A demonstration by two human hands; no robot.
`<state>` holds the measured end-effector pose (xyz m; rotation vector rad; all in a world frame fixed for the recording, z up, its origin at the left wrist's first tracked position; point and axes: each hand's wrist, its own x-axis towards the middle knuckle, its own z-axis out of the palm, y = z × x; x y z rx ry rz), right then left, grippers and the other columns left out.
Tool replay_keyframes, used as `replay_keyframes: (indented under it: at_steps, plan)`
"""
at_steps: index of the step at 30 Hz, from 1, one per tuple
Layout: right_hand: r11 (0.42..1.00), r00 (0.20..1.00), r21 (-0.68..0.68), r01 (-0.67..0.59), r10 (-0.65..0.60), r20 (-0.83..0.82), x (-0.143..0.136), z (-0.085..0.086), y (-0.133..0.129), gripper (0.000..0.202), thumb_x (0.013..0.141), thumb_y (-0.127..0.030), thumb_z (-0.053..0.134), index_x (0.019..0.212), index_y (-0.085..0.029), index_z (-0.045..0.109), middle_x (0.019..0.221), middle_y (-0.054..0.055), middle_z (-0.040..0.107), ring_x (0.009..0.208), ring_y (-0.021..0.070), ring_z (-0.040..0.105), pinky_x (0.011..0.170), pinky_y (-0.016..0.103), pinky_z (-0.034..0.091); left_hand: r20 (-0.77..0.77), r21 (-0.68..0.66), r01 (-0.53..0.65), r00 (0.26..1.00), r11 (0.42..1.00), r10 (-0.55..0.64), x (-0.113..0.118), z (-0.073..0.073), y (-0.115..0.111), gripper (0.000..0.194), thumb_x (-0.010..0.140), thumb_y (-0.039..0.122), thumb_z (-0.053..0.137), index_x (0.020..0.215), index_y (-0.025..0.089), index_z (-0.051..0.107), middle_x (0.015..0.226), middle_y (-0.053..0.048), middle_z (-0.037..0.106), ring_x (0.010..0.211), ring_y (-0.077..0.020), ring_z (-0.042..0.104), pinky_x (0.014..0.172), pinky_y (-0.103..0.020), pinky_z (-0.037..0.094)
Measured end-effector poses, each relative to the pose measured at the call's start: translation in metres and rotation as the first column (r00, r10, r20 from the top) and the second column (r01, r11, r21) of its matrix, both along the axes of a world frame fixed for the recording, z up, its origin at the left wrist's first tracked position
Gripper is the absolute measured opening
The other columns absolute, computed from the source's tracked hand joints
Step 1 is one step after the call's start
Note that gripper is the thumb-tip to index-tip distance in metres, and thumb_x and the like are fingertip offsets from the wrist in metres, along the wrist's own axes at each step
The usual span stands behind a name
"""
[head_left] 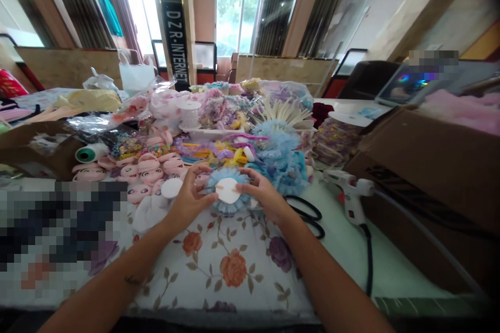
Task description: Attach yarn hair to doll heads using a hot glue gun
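A round blue ruffled rosette (227, 191) with a white disc at its centre is held just above the flowered tablecloth (211, 250). My left hand (192, 193) grips its left edge, thumb on the front near the disc. On the opposite edge, my right hand (262, 193) pinches it, the thumb pressing on the white disc. Fingers behind the rosette are partly hidden. Left of my left hand lie a white disc (172, 188) and several white round pieces. Doll-face pieces (150, 169) in pink are heaped beyond it. Blue ruffled trim (287, 166) is piled beyond my right hand.
A hot glue gun (349, 195) with a black cord stands at right, beside a large cardboard box (429, 187). Black scissor handles (307, 213) lie near my right forearm. A spool of ribbon (190, 115) and bagged trims crowd the back. Another cardboard box (35, 148) sits left.
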<state>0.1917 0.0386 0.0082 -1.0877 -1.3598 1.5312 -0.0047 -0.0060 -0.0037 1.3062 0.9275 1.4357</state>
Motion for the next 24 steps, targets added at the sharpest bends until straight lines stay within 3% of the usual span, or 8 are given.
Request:
replay_keyframes:
  at_steps: [6,11,14,18,21,24]
  plan:
    - [0.992,1.000,0.126,-0.001,0.002,-0.008,0.000,-0.005,0.001,0.053,0.064,-0.041,0.078,0.110,-0.021,0.061,0.077,0.000,0.065,0.073,0.0183,0.064,0.068,0.030,0.051,0.016,-0.162,0.005,1.000,0.987,-0.002,0.000,0.004,-0.001,0.077,0.060,0.024,0.080,0.124,0.028,0.039,0.121,-0.006,0.048,0.105,-0.0194,0.056,0.083,-0.029,0.050]
    - [0.994,0.988,0.091,0.062,-0.048,-0.146,-0.006,-0.006,-0.003,0.052,0.068,-0.040,0.077,0.112,-0.023,0.056,0.089,0.001,0.066,0.080,0.0180,0.065,0.075,0.031,0.052,0.131,-0.271,0.069,0.991,0.960,-0.035,0.000,0.010,-0.002,0.083,0.060,0.029,0.081,0.132,0.027,0.039,0.126,-0.010,0.055,0.113,-0.0270,0.057,0.087,-0.036,0.049]
    - [0.993,0.986,0.112,0.046,-0.027,-0.166,-0.008,-0.005,-0.005,0.054,0.069,-0.039,0.076,0.116,-0.024,0.054,0.095,0.002,0.066,0.083,0.0182,0.064,0.076,0.030,0.052,0.142,-0.269,0.084,0.989,0.960,-0.047,0.001,0.010,-0.002,0.082,0.059,0.030,0.081,0.131,0.025,0.041,0.124,-0.011,0.059,0.113,-0.0289,0.057,0.090,-0.037,0.049]
    - [0.985,1.000,0.173,0.011,-0.006,-0.027,-0.008,-0.003,-0.008,0.056,0.071,-0.039,0.074,0.121,-0.024,0.054,0.090,0.002,0.064,0.079,0.0177,0.063,0.069,0.029,0.051,0.079,-0.217,0.064,0.996,0.974,-0.048,0.000,0.009,-0.002,0.074,0.063,0.030,0.079,0.128,0.022,0.044,0.117,-0.011,0.063,0.108,-0.0270,0.061,0.088,-0.035,0.049]
    - [0.975,0.989,0.191,-0.114,0.093,0.116,-0.002,0.001,-0.008,0.057,0.069,-0.034,0.075,0.122,-0.025,0.056,0.084,0.000,0.062,0.075,0.0163,0.061,0.066,0.027,0.050,0.026,-0.256,0.088,0.996,0.963,-0.084,-0.006,0.012,-0.002,0.072,0.063,0.030,0.079,0.125,0.021,0.045,0.110,-0.010,0.065,0.101,-0.0259,0.063,0.083,-0.033,0.050]
    - [0.931,0.937,0.193,-0.311,0.267,0.225,0.005,0.005,-0.007,0.055,0.068,-0.030,0.076,0.120,-0.027,0.058,0.088,-0.001,0.063,0.074,0.0148,0.059,0.064,0.025,0.049,-0.039,-0.376,0.224,0.966,0.899,-0.257,-0.012,0.016,-0.006,0.070,0.066,0.032,0.075,0.130,0.023,0.046,0.103,-0.007,0.067,0.097,-0.0252,0.064,0.078,-0.033,0.051]
